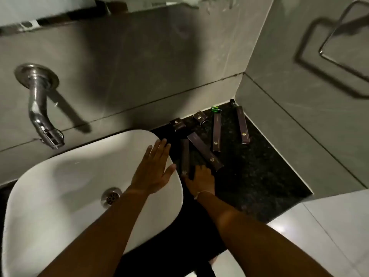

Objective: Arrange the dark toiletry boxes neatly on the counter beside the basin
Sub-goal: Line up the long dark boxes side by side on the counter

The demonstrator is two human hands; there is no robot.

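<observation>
Dark speckled granite is forming the worktop (pixel 259 176) beside the white basin (pixel 60 196). The left hand (pixel 153 172) is hovering flat over the basin's right rim, its fingers (pixel 159 150) spread wide and holding nothing. The right hand (pixel 201 180) is lying on the worktop with its fingers (pixel 194 172) curled down at the near end of a long dark box (pixel 185 154); whether they are gripping it cannot be told. That box, with a small gold emblem at its near end, is running straight away from those fingertips. Just beyond them to the right, a second long box (pixel 205 150) is lying slantwise. Farther past the fingers, two more long boxes (pixel 216 132) (pixel 242 124) are lying roughly parallel, and two small square boxes (pixel 177 124) (pixel 199 116) are sitting near the wall. A green-capped bottle (pixel 216 109) is lying beyond them.
</observation>
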